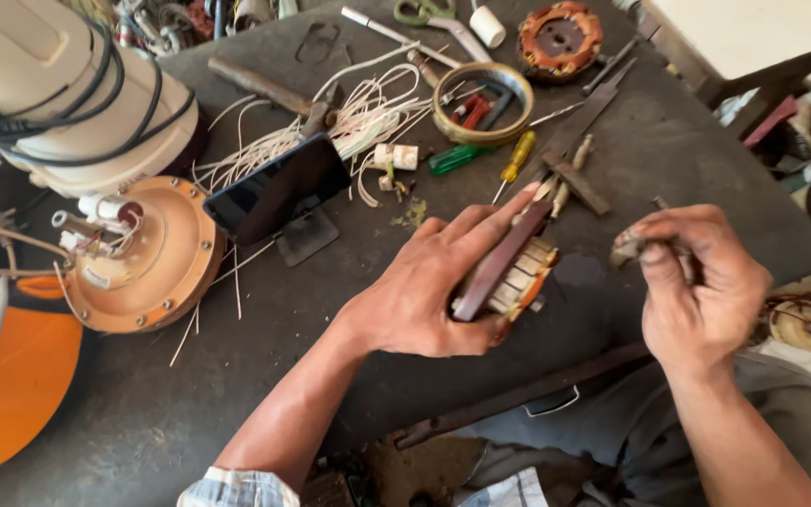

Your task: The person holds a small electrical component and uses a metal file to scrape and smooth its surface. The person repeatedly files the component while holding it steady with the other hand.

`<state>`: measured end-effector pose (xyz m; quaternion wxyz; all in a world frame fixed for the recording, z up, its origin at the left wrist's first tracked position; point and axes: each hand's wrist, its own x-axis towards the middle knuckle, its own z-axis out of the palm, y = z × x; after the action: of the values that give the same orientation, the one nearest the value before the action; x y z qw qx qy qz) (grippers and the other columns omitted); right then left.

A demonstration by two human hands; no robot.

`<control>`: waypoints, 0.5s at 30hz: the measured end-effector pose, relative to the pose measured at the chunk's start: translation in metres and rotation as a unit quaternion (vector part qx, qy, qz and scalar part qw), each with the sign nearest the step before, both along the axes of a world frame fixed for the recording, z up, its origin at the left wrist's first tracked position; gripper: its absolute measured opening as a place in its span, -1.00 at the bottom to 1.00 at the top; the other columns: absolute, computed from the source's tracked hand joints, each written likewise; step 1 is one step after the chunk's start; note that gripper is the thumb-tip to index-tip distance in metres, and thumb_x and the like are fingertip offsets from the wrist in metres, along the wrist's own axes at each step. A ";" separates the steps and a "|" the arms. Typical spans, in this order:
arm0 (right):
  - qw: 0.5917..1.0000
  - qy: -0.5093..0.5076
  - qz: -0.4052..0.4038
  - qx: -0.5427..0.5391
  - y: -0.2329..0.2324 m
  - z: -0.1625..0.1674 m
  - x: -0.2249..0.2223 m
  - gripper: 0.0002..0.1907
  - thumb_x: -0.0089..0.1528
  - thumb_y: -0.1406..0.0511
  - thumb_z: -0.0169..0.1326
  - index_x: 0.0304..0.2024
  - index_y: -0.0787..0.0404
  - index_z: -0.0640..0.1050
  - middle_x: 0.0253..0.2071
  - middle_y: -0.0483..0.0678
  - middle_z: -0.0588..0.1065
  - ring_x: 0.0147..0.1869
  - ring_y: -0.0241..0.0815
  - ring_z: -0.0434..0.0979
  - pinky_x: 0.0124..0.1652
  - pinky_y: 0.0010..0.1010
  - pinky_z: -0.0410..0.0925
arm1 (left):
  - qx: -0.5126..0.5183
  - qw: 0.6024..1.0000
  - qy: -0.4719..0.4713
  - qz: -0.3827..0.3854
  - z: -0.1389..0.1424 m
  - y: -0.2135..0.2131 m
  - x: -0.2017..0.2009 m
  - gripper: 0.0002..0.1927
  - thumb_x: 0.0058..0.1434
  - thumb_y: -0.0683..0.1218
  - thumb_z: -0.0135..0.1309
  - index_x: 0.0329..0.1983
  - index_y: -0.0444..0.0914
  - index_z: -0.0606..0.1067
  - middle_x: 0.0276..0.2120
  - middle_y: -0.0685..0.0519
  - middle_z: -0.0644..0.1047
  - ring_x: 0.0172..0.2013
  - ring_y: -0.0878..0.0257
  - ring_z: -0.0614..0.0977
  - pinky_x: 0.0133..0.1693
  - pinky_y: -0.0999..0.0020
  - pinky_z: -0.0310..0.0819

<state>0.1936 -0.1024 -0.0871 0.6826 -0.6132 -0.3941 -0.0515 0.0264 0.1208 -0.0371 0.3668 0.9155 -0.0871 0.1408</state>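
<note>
Left hand [424,296] around stator core [518,272], right hand [696,282] just beside.

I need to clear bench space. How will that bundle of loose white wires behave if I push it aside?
The white wires look thin and splayed, so probably floppy and light. Strands would likely spread rather than slide together, and may snag the hammer and black phone lying among them.
</note>
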 end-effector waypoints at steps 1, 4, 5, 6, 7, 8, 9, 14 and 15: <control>0.999 0.037 0.028 0.018 -0.001 -0.008 0.005 -0.90 0.37 0.47 0.09 -0.07 0.30 0.55 -0.08 -0.05 0.54 -0.07 -0.31 0.59 -0.05 -0.57 0.47 | -0.005 1.000 -0.005 -0.007 0.001 0.002 0.000 0.20 -0.04 0.10 0.23 0.66 -0.18 -0.04 0.18 -0.11 0.45 0.03 -0.06 0.51 0.09 0.18 0.29; 0.983 0.140 0.101 0.058 -0.007 -0.029 0.017 -0.89 0.47 0.52 0.09 0.04 0.33 0.51 -0.08 0.00 0.54 -0.06 -0.29 0.59 0.06 -0.50 0.47 | -0.010 1.000 0.007 -0.018 0.003 0.007 -0.001 0.21 -0.06 0.06 0.25 0.66 -0.16 -0.05 0.19 -0.11 0.44 0.03 -0.11 0.50 0.13 0.12 0.32; 0.977 0.165 0.119 0.066 -0.008 -0.034 0.020 -0.87 0.46 0.52 0.08 0.04 0.30 0.50 -0.08 -0.01 0.54 -0.07 -0.28 0.59 0.08 -0.45 0.50 | -0.008 1.000 0.014 -0.020 0.003 0.008 -0.002 0.21 -0.07 0.04 0.26 0.65 -0.16 -0.05 0.19 -0.11 0.44 0.02 -0.13 0.50 0.14 0.10 0.33; 0.969 0.190 0.138 0.074 -0.010 -0.039 0.022 -0.85 0.45 0.53 0.07 0.05 0.28 0.49 -0.08 -0.01 0.54 -0.07 -0.27 0.60 0.09 -0.40 0.52 | -0.010 0.999 0.022 -0.021 0.003 0.010 -0.003 0.21 -0.08 0.03 0.25 0.65 -0.15 -0.05 0.22 -0.11 0.44 0.02 -0.13 0.50 0.14 0.09 0.33; 0.965 0.203 0.149 0.074 -0.011 -0.041 0.024 -0.86 0.45 0.54 0.06 0.03 0.29 0.50 -0.08 0.01 0.54 -0.07 -0.26 0.60 0.08 -0.39 0.52 | -0.011 0.999 0.029 -0.022 0.003 0.011 -0.003 0.21 -0.09 0.02 0.25 0.65 -0.14 -0.05 0.24 -0.12 0.43 0.01 -0.14 0.49 0.15 0.08 0.33; 0.961 0.215 0.160 0.074 -0.011 -0.043 0.026 -0.86 0.44 0.54 0.05 0.01 0.29 0.51 -0.08 0.03 0.54 -0.07 -0.25 0.60 0.07 -0.38 0.52 | -0.010 0.999 0.036 -0.024 0.002 0.012 -0.004 0.22 -0.10 0.01 0.24 0.64 -0.13 -0.06 0.26 -0.12 0.43 0.00 -0.14 0.49 0.16 0.07 0.33; 0.957 0.226 0.170 0.073 -0.012 -0.045 0.027 -0.87 0.44 0.55 0.05 -0.01 0.30 0.52 -0.08 0.06 0.55 -0.08 -0.23 0.60 0.06 -0.37 0.52 | -0.008 0.999 0.018 -0.037 0.002 0.013 -0.004 0.23 -0.12 0.00 0.23 0.65 -0.13 -0.07 0.30 -0.13 0.41 0.07 -0.15 0.49 0.19 0.07 0.32; 0.948 0.276 0.153 0.033 -0.007 -0.044 0.025 -0.76 0.36 0.61 -0.09 -0.06 0.38 0.57 -0.01 0.09 0.55 -0.02 -0.13 0.62 0.02 -0.38 0.51 | -0.014 0.998 0.027 -0.046 0.002 0.015 -0.005 0.25 -0.16 -0.02 0.20 0.65 -0.09 -0.08 0.36 -0.13 0.39 0.12 -0.15 0.50 0.22 0.07 0.32; 0.948 0.281 0.149 0.028 -0.005 -0.044 0.024 -0.72 0.33 0.62 -0.12 -0.05 0.38 0.58 -0.01 0.10 0.55 -0.01 -0.11 0.63 0.02 -0.39 0.50 | -0.011 0.998 0.028 -0.046 0.002 0.015 -0.005 0.25 -0.17 -0.02 0.21 0.65 -0.09 -0.08 0.35 -0.14 0.39 0.13 -0.16 0.50 0.22 0.06 0.32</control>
<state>0.2173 -0.1077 -0.1310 0.7828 -0.5174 -0.2716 0.2142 0.0215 0.1357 -0.0348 0.3855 0.9098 -0.1176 0.0994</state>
